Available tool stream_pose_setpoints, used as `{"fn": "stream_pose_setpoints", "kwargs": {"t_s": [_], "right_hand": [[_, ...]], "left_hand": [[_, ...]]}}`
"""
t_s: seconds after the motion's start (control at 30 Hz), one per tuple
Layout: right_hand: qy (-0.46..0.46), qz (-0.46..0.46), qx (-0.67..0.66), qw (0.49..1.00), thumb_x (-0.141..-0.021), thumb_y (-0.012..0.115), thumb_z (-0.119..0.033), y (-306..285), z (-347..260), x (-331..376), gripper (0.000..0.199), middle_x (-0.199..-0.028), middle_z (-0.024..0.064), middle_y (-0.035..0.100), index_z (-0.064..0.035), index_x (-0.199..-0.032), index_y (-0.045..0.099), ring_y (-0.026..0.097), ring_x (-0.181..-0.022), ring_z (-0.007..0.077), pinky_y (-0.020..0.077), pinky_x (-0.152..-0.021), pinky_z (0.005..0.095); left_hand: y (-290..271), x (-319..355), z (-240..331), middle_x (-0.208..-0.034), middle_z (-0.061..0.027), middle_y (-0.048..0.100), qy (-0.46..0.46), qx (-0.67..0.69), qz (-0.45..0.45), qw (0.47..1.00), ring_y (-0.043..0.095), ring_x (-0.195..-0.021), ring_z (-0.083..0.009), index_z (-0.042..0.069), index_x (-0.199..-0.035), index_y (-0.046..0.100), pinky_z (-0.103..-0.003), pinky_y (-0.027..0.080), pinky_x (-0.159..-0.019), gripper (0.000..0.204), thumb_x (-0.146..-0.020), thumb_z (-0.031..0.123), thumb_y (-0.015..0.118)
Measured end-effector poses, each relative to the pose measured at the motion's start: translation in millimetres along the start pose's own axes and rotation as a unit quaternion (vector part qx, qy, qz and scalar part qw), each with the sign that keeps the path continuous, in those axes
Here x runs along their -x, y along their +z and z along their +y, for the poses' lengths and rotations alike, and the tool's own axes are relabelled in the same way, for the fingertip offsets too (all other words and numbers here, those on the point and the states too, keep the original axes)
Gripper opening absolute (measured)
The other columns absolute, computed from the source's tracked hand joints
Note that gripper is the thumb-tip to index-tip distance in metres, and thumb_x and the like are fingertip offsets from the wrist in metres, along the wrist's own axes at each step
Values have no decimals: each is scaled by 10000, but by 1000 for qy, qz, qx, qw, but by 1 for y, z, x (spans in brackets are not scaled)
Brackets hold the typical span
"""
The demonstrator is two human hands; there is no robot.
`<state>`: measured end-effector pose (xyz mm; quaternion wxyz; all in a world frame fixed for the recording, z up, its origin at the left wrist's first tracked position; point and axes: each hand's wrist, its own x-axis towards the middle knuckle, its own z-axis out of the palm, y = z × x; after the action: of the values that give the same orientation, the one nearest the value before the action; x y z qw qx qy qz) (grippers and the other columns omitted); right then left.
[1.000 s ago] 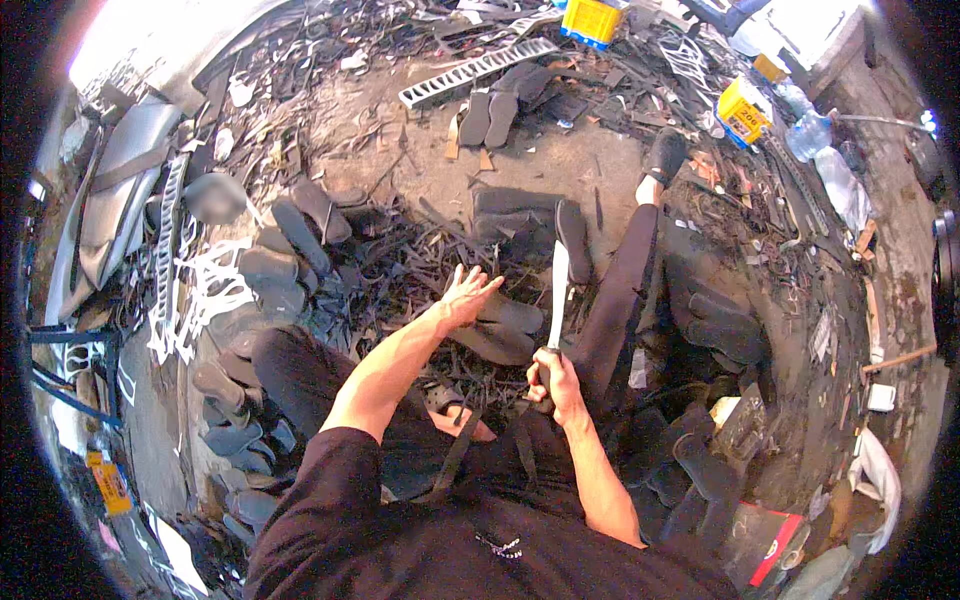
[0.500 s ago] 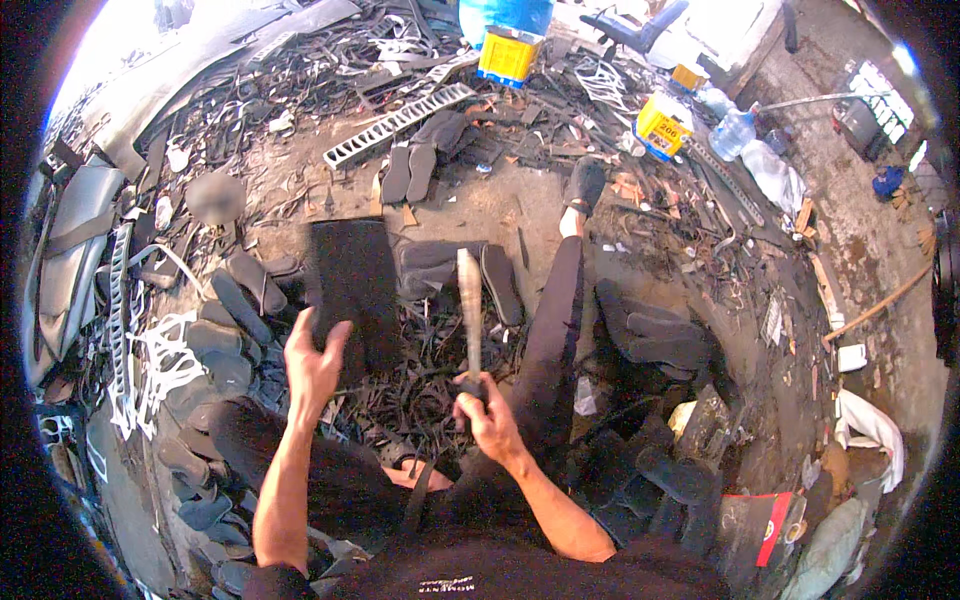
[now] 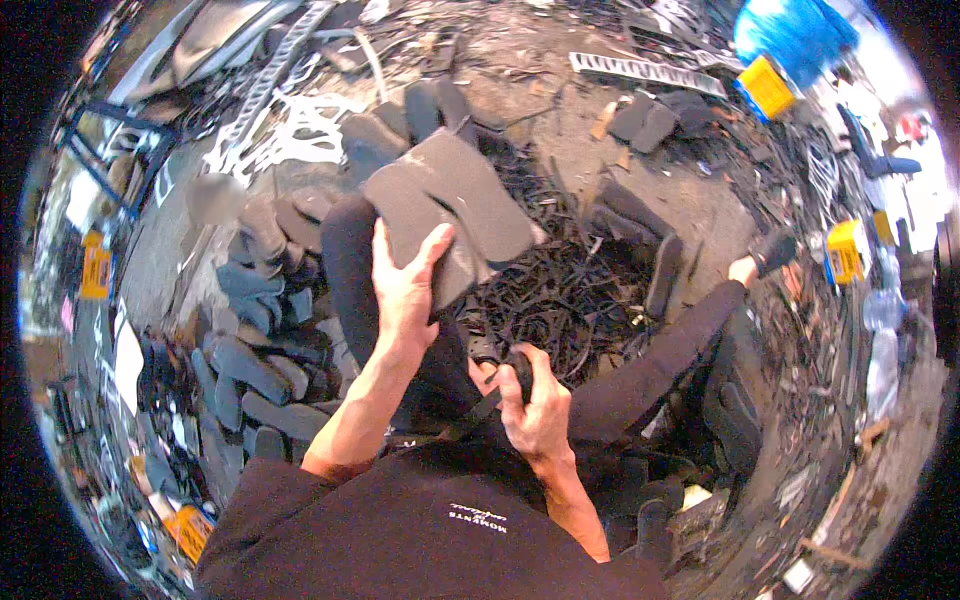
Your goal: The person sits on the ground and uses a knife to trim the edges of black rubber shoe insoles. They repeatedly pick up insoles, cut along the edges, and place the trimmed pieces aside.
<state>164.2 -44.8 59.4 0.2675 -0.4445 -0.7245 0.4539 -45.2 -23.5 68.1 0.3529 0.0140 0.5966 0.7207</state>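
Note:
My left hand (image 3: 405, 285) grips the lower edge of a thick grey foam-like slab (image 3: 480, 205), thumb on top. The slab is tilted up above my bent left knee, and a dark slit runs partway through it. To its right, my right hand (image 3: 538, 405) is closed round the black handle of a knife (image 3: 517, 370), low and close to my body. Its blade cannot be made out now. Between my legs lies a tangled heap of thin black trimmings (image 3: 550, 285). My hands are apart, and the knife does not touch the slab.
Dark sole-shaped pieces (image 3: 260, 375) pile up on my left, with white strip scraps (image 3: 300, 130) beyond them. More dark pieces (image 3: 640, 235) lie past the heap. A white slotted strip (image 3: 650, 72), a yellow box (image 3: 768, 90) and a blue drum (image 3: 800, 35) stand or lie farther off.
The view has turned left. My left hand, open beside a dark sheet before, now holds the grey slab. The knife, blade upward before, has come down closer to my body in my right hand.

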Motion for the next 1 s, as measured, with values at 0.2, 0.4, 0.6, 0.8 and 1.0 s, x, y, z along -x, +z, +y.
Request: {"fn": "stream_pose_setpoints", "kwargs": {"t_s": [0.2, 0.4, 0.6, 0.8, 1.0], "right_hand": [[2, 5, 81, 997, -1060, 657, -247, -7, 44, 48, 319, -874, 222, 733, 10, -1244, 614, 760, -804, 393, 579, -712, 443], [27, -10, 73, 997, -1069, 632, -131, 5, 29, 24, 202, -850, 219, 734, 23, -1193, 591, 770, -787, 391, 568, -692, 443], [-2, -66, 43, 997, -1013, 652, -48, 23, 12, -48, 240, -875, 276, 727, 58, -1222, 601, 740, -801, 451, 545, -684, 444], [-84, -76, 37, 993, -949, 698, -56, 31, 21, -72, 258, -675, 182, 703, 13, -1191, 642, 729, -588, 374, 557, -566, 456], [-137, -85, -77, 984, -1000, 710, -93, 45, 24, -93, 400, -1315, 144, 710, 0, -1379, 622, 705, -1177, 311, 556, -992, 409]], "left_hand": [[1, 17, 11, -1390, -133, 646, -30, 43, -8, 999, 707, -1141, -264, 138, -1692, 271, -438, 616, -912, 1045, -869, 243, 906], [-1, 18, 3, -1420, -119, 635, -21, 91, -54, 994, 664, -1219, -222, 88, -1660, 342, -398, 592, -996, 993, -862, 191, 923], [-12, 20, -6, -1433, -115, 643, 15, 30, -56, 998, 645, -1259, -207, 64, -1646, 371, -366, 548, -1059, 961, -870, 201, 922], [-19, 21, 3, -1450, -134, 631, -11, 62, -90, 994, 632, -1291, -218, 49, -1661, 329, -373, 531, -1086, 1005, -865, 189, 925], [-24, 22, 5, -1461, -129, 624, -10, 38, -93, 995, 630, -1299, -217, 48, -1653, 349, -370, 525, -1097, 982, -865, 170, 921]]}}
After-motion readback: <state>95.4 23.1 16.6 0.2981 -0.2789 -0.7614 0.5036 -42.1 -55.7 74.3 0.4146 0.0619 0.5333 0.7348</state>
